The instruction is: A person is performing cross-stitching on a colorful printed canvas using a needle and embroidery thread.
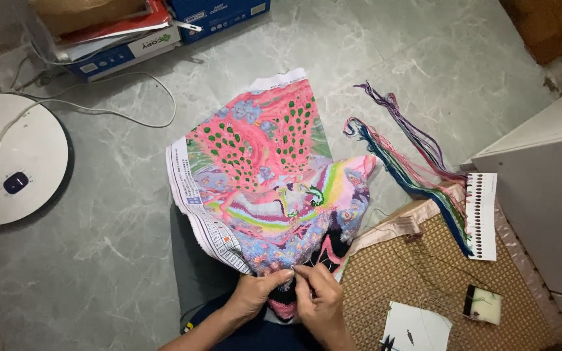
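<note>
a cross-stitch cloth (pixel 265 182), thickly covered in pink, green, blue and lilac stitching, is seen draped over the person's lap, with its far part spread toward the grey marbled floor (pixel 118 221). its long axis runs from the near edge at the hands up and away toward the top of the view, leaning slightly rightward, and a white printed border is shown along its left edge and top corner. the right side of the cloth is folded over, so a pale reverse flap is turned up there. the left hand (pixel 258 292) is brought in from the lower left, forearm angled up and rightward, fingers curled shut with the thumb pressed onto the near edge of the cloth, which is pinched and held. the right hand (pixel 320 296) is brought in from below, knuckles upward, fingertips closed together at the same edge, just beside the left thumb; whether a needle is held there cannot be told, as it is too small to be seen. to the right, a woven mat (pixel 424 273) is laid on the floor, and a bundle of coloured threads (pixel 417 169) is stretched diagonally across its upper corner beside a white thread card (pixel 482 218). a sheet of white paper (pixel 417 328) and a small pale pad (pixel 484 304) are seen on the mat. a round white fan base (pixel 14 162) is stood well apart at the left.
</note>
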